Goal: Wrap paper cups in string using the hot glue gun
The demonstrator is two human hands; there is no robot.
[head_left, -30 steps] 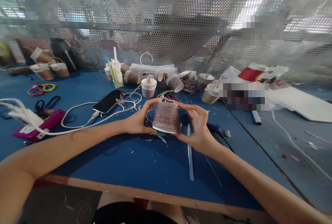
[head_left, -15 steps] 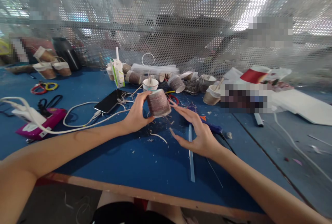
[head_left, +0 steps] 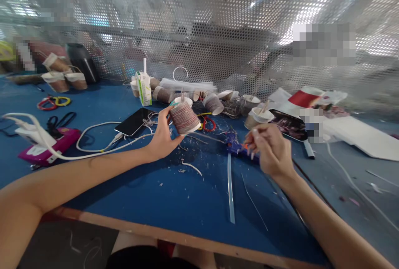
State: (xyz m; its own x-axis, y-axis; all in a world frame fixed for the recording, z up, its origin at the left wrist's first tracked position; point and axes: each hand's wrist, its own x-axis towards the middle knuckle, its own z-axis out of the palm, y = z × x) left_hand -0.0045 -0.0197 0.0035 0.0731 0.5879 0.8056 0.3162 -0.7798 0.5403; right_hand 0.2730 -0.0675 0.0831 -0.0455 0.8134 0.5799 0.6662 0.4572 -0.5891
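My left hand [head_left: 163, 134] grips a paper cup wrapped in reddish-brown yarn [head_left: 184, 118], tilted above the table. A thin strand [head_left: 208, 137] of the yarn runs from the cup's lower edge to the right. At its far side, my right hand [head_left: 276, 148] is closed in a pinch, slightly blurred, and the strand appears to lead into its fingers. Just behind those fingers a blue glue gun [head_left: 232, 142] lies on the table, partly covered by the hand. A white cup [head_left: 183, 102] with sticks in it stands behind the wrapped cup.
A phone [head_left: 134, 121] with a white cable and a purple power strip [head_left: 51, 146] lie left. Scissors [head_left: 208, 123], more wrapped cups [head_left: 213, 103] and a drink carton [head_left: 144, 88] sit behind. A clear glue stick [head_left: 230, 190] lies in front; another phone [head_left: 288, 124] leans at right.
My right hand has gone from open beside the cup to closed, farther right, drawing a strand out. The wrapped cup has shifted slightly left and tilted. The right-hand phone now shows more.
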